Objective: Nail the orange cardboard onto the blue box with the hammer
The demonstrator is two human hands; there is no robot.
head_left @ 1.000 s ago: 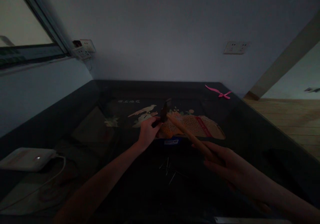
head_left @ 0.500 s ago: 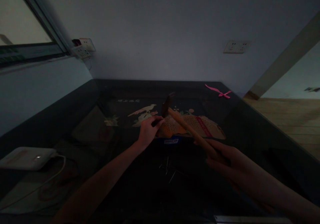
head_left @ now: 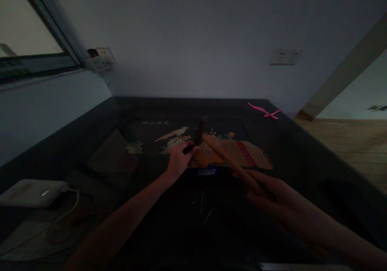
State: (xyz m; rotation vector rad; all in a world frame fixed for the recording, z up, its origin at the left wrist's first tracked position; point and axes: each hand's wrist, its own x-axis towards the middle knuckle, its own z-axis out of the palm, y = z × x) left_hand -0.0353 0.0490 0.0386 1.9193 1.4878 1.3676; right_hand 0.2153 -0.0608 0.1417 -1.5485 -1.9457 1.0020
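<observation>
My right hand (head_left: 272, 192) is wrapped round the wooden handle of a hammer (head_left: 229, 160). The hammer's dark head is just beside the fingertips of my left hand (head_left: 180, 156), over the left end of a tan, speckled piece (head_left: 232, 150) with a red band. My left thumb and fingers are pinched together there; what they hold is too small and dark to make out. A blue item with a white label (head_left: 208, 171) sits at the near edge of the tan piece. Several thin nails (head_left: 202, 202) lie scattered on the dark table nearer to me.
On the left of the dark table (head_left: 193, 105) lies a white power bank (head_left: 33, 193) with a cable. A pink ribbon (head_left: 267, 113) is at the back right. Behind stands a wall with sockets (head_left: 285, 57). A metal strip (head_left: 302, 267) shows at the bottom edge.
The hammer head has shifted slightly and now stands closer to my left fingertips. My right hand has moved a little to the left; my left hand has stayed almost still.
</observation>
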